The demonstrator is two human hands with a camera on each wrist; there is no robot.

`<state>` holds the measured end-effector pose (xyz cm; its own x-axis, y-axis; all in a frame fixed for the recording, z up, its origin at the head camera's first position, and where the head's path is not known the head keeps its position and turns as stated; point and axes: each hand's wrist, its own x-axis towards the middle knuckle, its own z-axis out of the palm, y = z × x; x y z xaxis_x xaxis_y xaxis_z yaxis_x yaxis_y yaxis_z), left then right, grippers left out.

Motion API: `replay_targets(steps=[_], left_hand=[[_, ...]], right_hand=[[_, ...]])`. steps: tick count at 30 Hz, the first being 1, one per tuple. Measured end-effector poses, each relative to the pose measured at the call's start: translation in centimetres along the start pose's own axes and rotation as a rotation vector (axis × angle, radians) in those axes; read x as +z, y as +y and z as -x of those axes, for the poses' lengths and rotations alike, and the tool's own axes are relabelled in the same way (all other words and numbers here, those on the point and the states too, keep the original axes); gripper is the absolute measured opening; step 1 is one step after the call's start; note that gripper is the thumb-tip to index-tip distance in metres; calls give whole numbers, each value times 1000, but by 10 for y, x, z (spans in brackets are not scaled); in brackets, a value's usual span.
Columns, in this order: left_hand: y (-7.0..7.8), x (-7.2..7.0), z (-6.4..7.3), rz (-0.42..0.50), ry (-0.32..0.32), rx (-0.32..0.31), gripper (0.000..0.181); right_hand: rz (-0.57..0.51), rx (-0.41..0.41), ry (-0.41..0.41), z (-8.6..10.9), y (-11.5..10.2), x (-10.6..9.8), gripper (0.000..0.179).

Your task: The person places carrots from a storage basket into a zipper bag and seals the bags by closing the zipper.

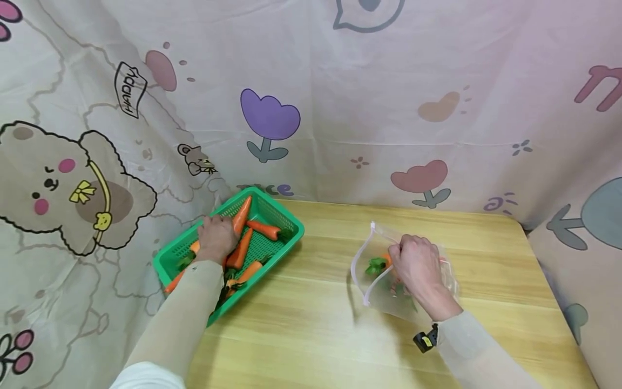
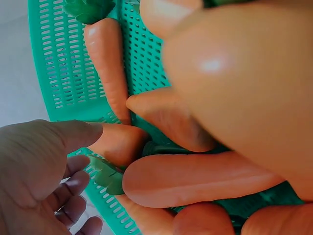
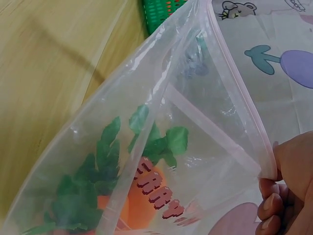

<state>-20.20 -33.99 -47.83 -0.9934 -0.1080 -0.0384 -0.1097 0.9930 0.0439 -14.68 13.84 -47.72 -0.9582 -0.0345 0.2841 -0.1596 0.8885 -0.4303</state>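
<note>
In the head view, my left hand (image 1: 217,237) reaches into a green basket (image 1: 266,268) holding several orange carrots (image 1: 263,229). The left wrist view shows the thumb at the end of one carrot (image 2: 120,144), the other fingers loosely bent near its green leaves (image 2: 107,176). On the right, my right hand (image 1: 419,266) pinches the rim of a clear zip bag (image 1: 357,270) between thumb and fingers, its mouth spread apart. Inside that bag lie carrots (image 3: 142,210) with leafy green tops (image 3: 110,156), seen through plastic with red lettering.
Both the basket and the bag are on a light wooden table (image 1: 311,313). A printed cloth (image 1: 340,108) with bears and flowers hangs behind and along the sides. A small black device (image 1: 426,339) sits at my right wrist.
</note>
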Motion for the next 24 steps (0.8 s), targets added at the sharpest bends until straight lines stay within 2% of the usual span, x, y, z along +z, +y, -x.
replay_targets(steps=[13,18,24], left_hand=[[-4,10,-8,10,-33,-1,41],[-5,17,-12,16,-49,-18,54],[-7,25,-17,-16,-6,-35,65]], right_hand=[[6,-4,10,-2,-1,3,30],[18,-15,29,-1,-1,4,30],[28,-13,34,0,-1,3,31]])
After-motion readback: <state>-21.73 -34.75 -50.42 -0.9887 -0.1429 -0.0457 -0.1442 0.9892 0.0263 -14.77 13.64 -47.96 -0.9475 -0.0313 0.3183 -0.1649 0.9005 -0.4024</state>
